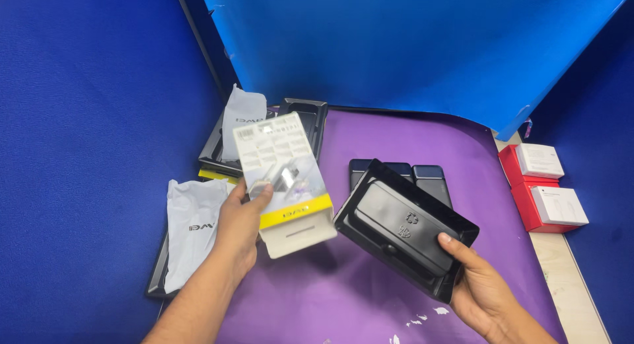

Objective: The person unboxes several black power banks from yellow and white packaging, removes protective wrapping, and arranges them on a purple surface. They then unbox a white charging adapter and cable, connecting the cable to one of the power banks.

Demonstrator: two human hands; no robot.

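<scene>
My left hand [241,218] holds a clear plastic retail package [285,179] with a cream printed card back and a yellow band, tilted above the purple mat [396,139]. My right hand [479,288] grips the near corner of a black moulded plastic tray [396,225], held at a slant over the mat. Behind the tray lie two dark rectangular devices [422,175], side by side and partly hidden by it.
A stack of black trays [307,116] with a white plastic bag [241,113] sits at the back left. Another white bag [191,228] lies on a black tray at the left. Red and white boxes [545,189] stand on the right. Blue walls surround the mat.
</scene>
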